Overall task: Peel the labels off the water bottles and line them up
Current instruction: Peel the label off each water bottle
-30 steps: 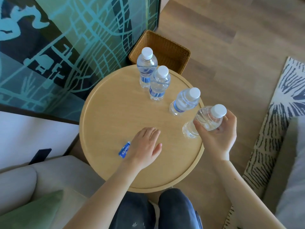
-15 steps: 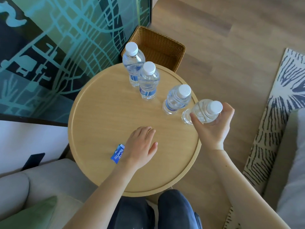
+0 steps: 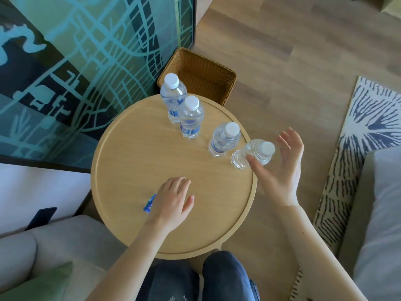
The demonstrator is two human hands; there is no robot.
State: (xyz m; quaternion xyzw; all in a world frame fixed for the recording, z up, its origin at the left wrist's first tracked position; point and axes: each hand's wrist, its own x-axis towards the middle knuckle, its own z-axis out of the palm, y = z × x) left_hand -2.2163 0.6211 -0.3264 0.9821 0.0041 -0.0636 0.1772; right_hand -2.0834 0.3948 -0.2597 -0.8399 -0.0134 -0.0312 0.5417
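Four water bottles stand in a diagonal row on the round tabletop [image 3: 134, 170]: three labelled bottles [image 3: 191, 120] farther off, and the bare bottle [image 3: 249, 155] nearest the edge. The right hand [image 3: 280, 170], fingers spread wide, flanks the bare bottle. The left hand [image 3: 171, 203] lies flat and relaxed, partly covering a peeled blue label [image 3: 149, 203].
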